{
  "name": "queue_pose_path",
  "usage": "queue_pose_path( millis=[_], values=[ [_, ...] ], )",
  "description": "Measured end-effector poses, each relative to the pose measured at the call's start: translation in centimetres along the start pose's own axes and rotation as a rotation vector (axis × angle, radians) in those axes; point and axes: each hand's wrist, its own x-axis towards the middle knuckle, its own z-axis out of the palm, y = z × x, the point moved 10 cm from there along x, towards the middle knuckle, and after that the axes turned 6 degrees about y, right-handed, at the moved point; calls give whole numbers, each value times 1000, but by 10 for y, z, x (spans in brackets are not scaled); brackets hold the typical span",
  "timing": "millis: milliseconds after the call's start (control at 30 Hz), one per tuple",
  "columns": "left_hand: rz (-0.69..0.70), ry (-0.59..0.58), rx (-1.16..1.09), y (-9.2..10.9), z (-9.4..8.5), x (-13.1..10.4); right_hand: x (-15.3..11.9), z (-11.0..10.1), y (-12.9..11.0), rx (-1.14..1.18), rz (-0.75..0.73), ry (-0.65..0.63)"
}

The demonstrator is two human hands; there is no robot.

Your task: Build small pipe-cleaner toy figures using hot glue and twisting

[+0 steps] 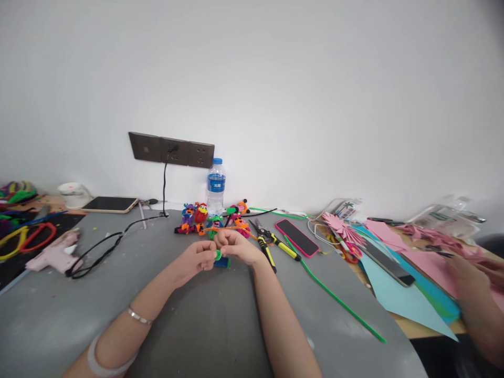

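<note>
Above the grey mat, my left hand (200, 257) is closed, its fingertips pinching a small curled green pipe cleaner (218, 255). My right hand (238, 245) meets it from the other side, fingers bent and closed on the same green piece. Just behind and below my fingers shows a blue and green fuzzy piece (224, 262), partly hidden. Beyond the hands stand several small figures made of coloured pipe cleaners (200, 214). Yellow-and-black handled cutters (271, 242) lie with handles apart right of my right hand. A long green pipe cleaner (340, 299) stretches towards the right front.
A water bottle (216, 186) stands by the wall. Left are a pink glue gun (57, 253), its black cord (118, 241), scissors (38, 237) and a tablet (110, 203). Right lie a pink-edged phone (297, 237) and coloured paper (405, 299); another person's hand (470, 283) is there.
</note>
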Motion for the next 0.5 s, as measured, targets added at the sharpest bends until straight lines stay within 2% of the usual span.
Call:
queue_pose_path(
  millis=[500],
  values=[
    [-1,-12,-29,2,2,-1,0,3,-2,21,-30,-37]
  ],
)
